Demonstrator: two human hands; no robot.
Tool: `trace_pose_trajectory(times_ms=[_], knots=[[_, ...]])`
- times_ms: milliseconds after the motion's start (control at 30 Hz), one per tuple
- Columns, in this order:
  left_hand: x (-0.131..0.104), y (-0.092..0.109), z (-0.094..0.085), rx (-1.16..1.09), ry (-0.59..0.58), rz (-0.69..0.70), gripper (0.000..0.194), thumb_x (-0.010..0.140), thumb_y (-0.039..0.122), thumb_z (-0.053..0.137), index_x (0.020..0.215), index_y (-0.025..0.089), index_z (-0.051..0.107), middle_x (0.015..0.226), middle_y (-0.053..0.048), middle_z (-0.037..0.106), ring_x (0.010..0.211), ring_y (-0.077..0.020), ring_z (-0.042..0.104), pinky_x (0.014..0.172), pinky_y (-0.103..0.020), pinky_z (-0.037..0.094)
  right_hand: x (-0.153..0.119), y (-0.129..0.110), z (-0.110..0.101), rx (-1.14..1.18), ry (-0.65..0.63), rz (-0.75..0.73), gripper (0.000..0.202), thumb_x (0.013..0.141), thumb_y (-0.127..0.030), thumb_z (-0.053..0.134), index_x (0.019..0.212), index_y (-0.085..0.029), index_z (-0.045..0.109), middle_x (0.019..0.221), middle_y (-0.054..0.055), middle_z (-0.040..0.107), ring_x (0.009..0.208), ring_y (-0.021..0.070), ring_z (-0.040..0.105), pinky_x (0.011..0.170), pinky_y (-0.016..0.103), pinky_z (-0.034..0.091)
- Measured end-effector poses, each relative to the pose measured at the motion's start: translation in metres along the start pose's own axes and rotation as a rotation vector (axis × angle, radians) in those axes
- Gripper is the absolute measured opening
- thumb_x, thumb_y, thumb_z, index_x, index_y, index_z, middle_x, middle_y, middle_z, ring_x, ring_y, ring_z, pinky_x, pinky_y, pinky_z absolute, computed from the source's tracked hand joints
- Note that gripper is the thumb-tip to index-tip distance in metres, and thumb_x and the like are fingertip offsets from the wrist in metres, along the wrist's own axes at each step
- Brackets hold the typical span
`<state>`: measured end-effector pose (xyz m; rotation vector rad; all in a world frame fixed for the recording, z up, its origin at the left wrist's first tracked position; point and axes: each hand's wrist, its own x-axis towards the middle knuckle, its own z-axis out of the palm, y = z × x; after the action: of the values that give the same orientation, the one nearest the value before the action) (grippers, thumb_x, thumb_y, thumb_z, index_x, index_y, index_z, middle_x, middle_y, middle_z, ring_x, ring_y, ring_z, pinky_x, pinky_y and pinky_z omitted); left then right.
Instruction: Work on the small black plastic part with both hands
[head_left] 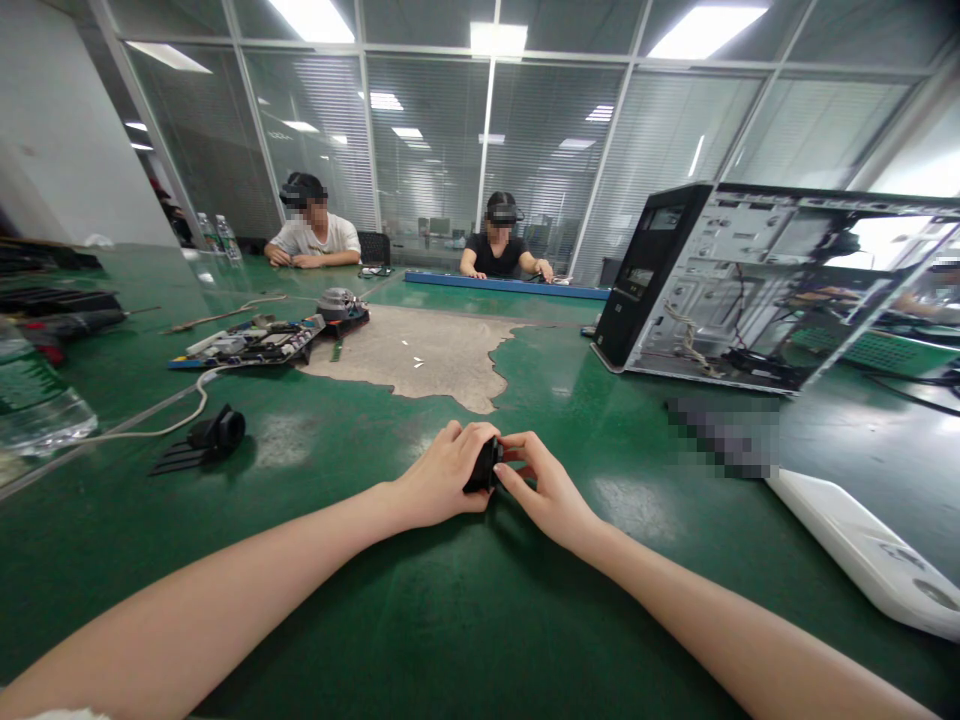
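My left hand (442,475) is wrapped round a small black part (482,468), low over the green table (420,640). The fingers of my right hand (536,485) are bent against the right side of the same part, thumb and fingertips on it. Part of the black piece is covered by my left fingers. To the left on the table lies another black part (217,432) with a round end and several flat prongs.
An open computer case (652,275) stands at the right, near a white phone-like object (847,540). Circuit boards (255,340), a cable (202,395) and a plastic bottle (37,400) lie left. Two people (319,235) (499,250) sit across the table.
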<state>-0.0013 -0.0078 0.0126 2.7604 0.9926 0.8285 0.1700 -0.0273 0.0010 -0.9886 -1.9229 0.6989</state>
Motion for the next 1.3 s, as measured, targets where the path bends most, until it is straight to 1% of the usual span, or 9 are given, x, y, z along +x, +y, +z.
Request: trace_pose_trajectory(times_ms=[133, 267, 367, 500, 733, 867, 1000, 1167, 1300], knots=[[0.0007, 0.0012, -0.0008, -0.001, -0.002, -0.003, 0.054, 0.065, 0.019, 0.057, 0.114, 0.019, 0.032, 0.112, -0.008, 0.048, 0.089, -0.0233, 0.045, 0.079, -0.038, 0.037, 0.0002, -0.0023, -0.0015, -0.019, 0.029, -0.074, 0.017, 0.081, -0.022, 0.049, 0.097, -0.022, 0.049, 0.1, 0.006, 0.049, 0.093, 0.0171, 0.053, 0.073, 0.032, 0.053], [0.0009, 0.0019, -0.0014, -0.007, -0.002, -0.002, 0.055, 0.065, 0.018, 0.057, 0.114, 0.019, 0.032, 0.112, -0.008, 0.048, 0.09, -0.0235, 0.045, 0.08, -0.038, 0.037, 0.0, -0.004, -0.0024, -0.048, 0.051, -0.128, 0.01, 0.082, -0.021, 0.046, 0.091, -0.022, 0.051, 0.102, 0.006, 0.049, 0.095, 0.0177, 0.052, 0.075, 0.033, 0.052], [0.0006, 0.0015, -0.0011, -0.004, -0.005, -0.004, 0.055, 0.065, 0.018, 0.057, 0.114, 0.019, 0.033, 0.112, -0.008, 0.048, 0.09, -0.0235, 0.045, 0.08, -0.038, 0.037, -0.0002, -0.0029, -0.0015, -0.043, 0.061, -0.112, 0.011, 0.082, -0.02, 0.046, 0.092, -0.022, 0.05, 0.102, 0.006, 0.049, 0.096, 0.018, 0.052, 0.073, 0.032, 0.052], [0.0002, 0.0006, 0.0001, 0.005, -0.002, -0.01, 0.055, 0.065, 0.019, 0.057, 0.114, 0.019, 0.033, 0.112, -0.007, 0.048, 0.088, -0.0236, 0.044, 0.079, -0.038, 0.038, 0.0, 0.0001, -0.0001, -0.039, 0.058, -0.063, 0.02, 0.081, -0.02, 0.047, 0.101, -0.022, 0.047, 0.101, 0.006, 0.051, 0.096, 0.018, 0.052, 0.075, 0.032, 0.051], [0.0003, -0.0008, 0.0012, 0.005, 0.004, -0.001, 0.054, 0.065, 0.019, 0.057, 0.113, 0.018, 0.032, 0.112, -0.008, 0.048, 0.089, -0.0233, 0.044, 0.079, -0.038, 0.037, 0.0003, -0.0001, -0.0003, 0.017, -0.012, 0.013, 0.02, 0.083, -0.022, 0.045, 0.103, -0.021, 0.044, 0.097, 0.005, 0.054, 0.089, 0.016, 0.057, 0.073, 0.032, 0.052], [0.0002, -0.0008, 0.0005, 0.007, -0.005, 0.007, 0.056, 0.064, 0.018, 0.057, 0.114, 0.018, 0.032, 0.112, -0.008, 0.048, 0.089, -0.0233, 0.044, 0.08, -0.038, 0.037, 0.0001, -0.0033, -0.002, -0.025, 0.015, -0.06, 0.018, 0.081, -0.021, 0.049, 0.098, -0.022, 0.048, 0.099, 0.005, 0.051, 0.091, 0.0163, 0.055, 0.072, 0.03, 0.052], [-0.0001, -0.0006, 0.0, 0.006, -0.01, 0.005, 0.055, 0.064, 0.018, 0.058, 0.113, 0.018, 0.032, 0.113, -0.008, 0.048, 0.091, -0.0235, 0.044, 0.08, -0.037, 0.037, 0.0002, -0.0042, -0.0027, -0.064, 0.047, -0.124, 0.012, 0.081, -0.02, 0.047, 0.092, -0.022, 0.052, 0.101, 0.006, 0.049, 0.094, 0.017, 0.053, 0.073, 0.03, 0.051], [0.0003, -0.0001, 0.0005, 0.002, -0.002, -0.006, 0.055, 0.064, 0.018, 0.058, 0.113, 0.019, 0.033, 0.112, -0.007, 0.048, 0.088, -0.0228, 0.044, 0.079, -0.037, 0.037, 0.0003, -0.0004, -0.0007, -0.04, 0.059, -0.063, 0.019, 0.081, -0.02, 0.048, 0.1, -0.021, 0.047, 0.101, 0.006, 0.05, 0.097, 0.0176, 0.052, 0.074, 0.031, 0.051], [0.0003, -0.0002, 0.0008, 0.005, -0.001, -0.007, 0.054, 0.065, 0.019, 0.058, 0.113, 0.019, 0.033, 0.112, -0.007, 0.048, 0.088, -0.023, 0.044, 0.079, -0.037, 0.037, 0.0009, 0.0013, 0.0, -0.015, 0.017, 0.018, 0.023, 0.082, -0.022, 0.047, 0.105, -0.02, 0.044, 0.101, 0.007, 0.052, 0.094, 0.0167, 0.055, 0.074, 0.031, 0.051]])
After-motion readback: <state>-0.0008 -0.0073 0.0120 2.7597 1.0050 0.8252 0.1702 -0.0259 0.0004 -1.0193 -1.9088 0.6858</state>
